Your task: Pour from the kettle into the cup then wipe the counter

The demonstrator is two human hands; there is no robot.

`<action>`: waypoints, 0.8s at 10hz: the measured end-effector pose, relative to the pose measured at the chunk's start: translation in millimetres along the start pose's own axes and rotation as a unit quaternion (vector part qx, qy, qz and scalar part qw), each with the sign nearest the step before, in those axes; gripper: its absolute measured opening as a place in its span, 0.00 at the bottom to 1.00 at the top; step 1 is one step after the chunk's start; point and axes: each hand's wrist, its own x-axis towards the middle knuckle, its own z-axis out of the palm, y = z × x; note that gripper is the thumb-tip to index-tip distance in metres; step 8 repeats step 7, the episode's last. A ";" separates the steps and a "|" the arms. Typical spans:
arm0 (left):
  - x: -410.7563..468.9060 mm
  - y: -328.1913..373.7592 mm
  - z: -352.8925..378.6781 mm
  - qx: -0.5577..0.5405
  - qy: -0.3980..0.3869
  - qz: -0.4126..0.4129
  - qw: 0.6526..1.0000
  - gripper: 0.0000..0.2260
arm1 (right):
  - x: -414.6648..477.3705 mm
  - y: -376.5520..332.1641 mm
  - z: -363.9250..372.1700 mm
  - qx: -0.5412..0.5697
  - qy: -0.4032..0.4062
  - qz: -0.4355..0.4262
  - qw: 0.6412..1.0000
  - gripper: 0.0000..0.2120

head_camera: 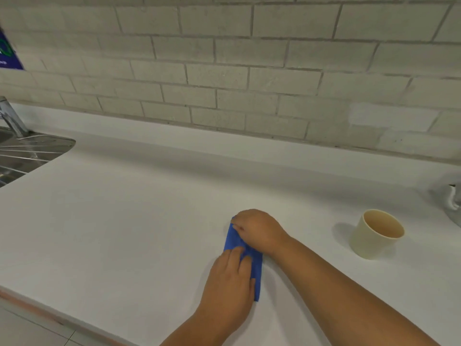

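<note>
Head view, counter (124, 221): a white, flat surface is seen running from the near edge to the far tiled wall (249, 71).
Cloth (257, 265): a blue cloth, folded into a narrow strip, is laid flat on the counter near the middle of the scene, its long side running near to far.
Left hand (229, 283): it is laid palm down on the near part of the cloth, the forearm entering from the near edge and angled up toward the far right. The fingers (237, 255) are held together and extended, pressed flat on the fabric.
Right hand (257, 231): it is set on the far end of the cloth, the forearm stretched in from the near right corner and crossing leftward. The wrist is bent and the fingers are curled down onto the fabric; whether the cloth edge is pinched cannot be told.
Cup (376, 233): a cream cup is stood upright on the counter to the right of the hands, well apart from the cloth. Its contents cannot be made out.
Kettle (452, 203): only a blurred, metallic part is seen at the right edge, beyond the cup.
Sink (30, 151): a steel drainer and a tap (12, 118) are seen at the far left.
</note>
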 end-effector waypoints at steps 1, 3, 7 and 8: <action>3.9 2.1 6.9 0.035 -0.088 -0.002 0.995 0.22 | -9.6 3.4 14.4 0.065 -0.075 -0.014 0.995 0.19; -3.5 4.4 9.7 0.112 -0.159 -0.028 0.981 0.31 | -11.7 22.6 31.4 0.043 -0.091 -0.053 0.994 0.27; 6.2 -4.7 7.4 0.080 -0.150 0.001 0.985 0.28 | -0.8 25.4 12.1 0.098 -0.101 0.017 0.990 0.29; 6.2 -4.7 7.4 0.080 -0.150 0.001 0.985 0.28 | -0.8 25.4 12.1 0.098 -0.101 0.017 0.990 0.29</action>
